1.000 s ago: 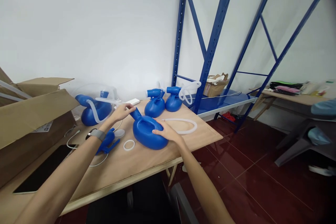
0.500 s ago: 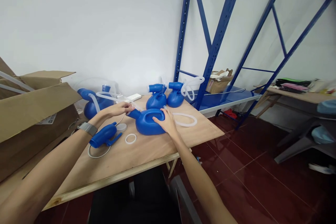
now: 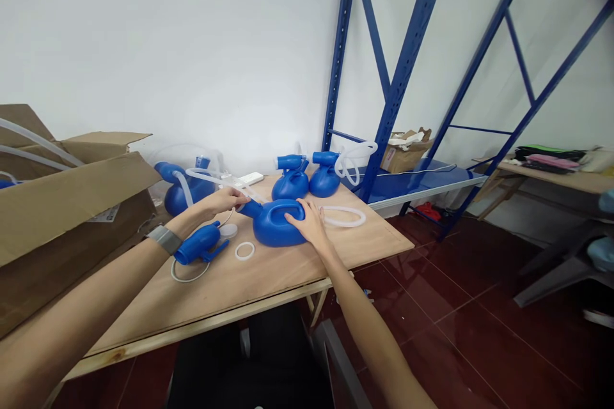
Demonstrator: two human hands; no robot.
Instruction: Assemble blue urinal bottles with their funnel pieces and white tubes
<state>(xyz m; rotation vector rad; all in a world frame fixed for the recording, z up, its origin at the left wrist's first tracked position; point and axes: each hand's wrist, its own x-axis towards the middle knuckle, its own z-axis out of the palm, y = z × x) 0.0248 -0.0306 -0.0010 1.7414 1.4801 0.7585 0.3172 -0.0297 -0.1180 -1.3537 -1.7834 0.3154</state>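
A blue plastic urinal bottle (image 3: 274,230) lies on its side on the wooden table, its neck pointing left. My left hand (image 3: 224,199) is closed at the mouth of that neck, fingertips pinched on its rim. Whether something small is also between them is hidden. My right hand (image 3: 307,220) grips the bottle's right end, thumb over the handle opening. Nearest to my left forearm lie a blue spout piece (image 3: 197,244) with a strap, a white round cap (image 3: 229,231) and a white ring (image 3: 244,251). A clear tube (image 3: 344,216) loops out beyond my right hand.
Two blue bottles with coiled tubes (image 3: 290,184) stand at the back, and more (image 3: 178,197) at the left. An open cardboard box (image 3: 71,204) takes up the table's left side. A blue metal rack (image 3: 403,57) rises at the right. A white power strip (image 3: 249,179) lies by the wall.
The view has turned slightly left, so everything sits a little further right. Both hands keep their places on the bottle, with no clear movement of it.
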